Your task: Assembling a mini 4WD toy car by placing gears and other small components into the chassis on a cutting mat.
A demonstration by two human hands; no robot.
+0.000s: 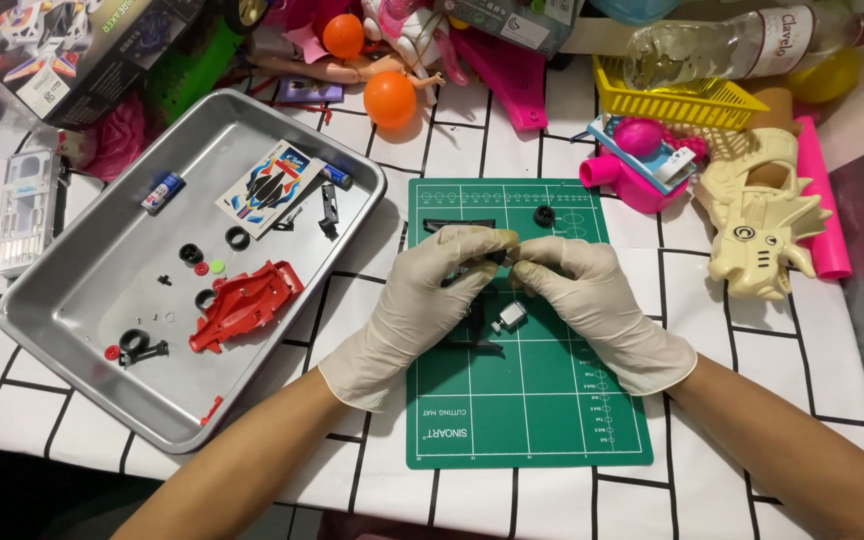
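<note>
Both my hands wear pale latex gloves and meet over a green cutting mat (527, 420). My left hand (422, 300) and my right hand (592, 295) pinch a small dark part between their fingertips at the mat's upper middle; the part is mostly hidden. Under my hands lie a small silver motor (512, 317) and a black chassis piece (477, 335). A small black wheel (544, 215) rests at the mat's far edge, beside a thin black strip (457, 224).
A metal tray (82, 350) on the left holds a red toy car body (247, 303), a sticker sheet (272, 187), black tyres and small parts. Toys crowd the far side: orange balls (390, 98), yellow basket (672, 100), cream dinosaur-shaped toy (762, 225), plastic bottle (732, 45).
</note>
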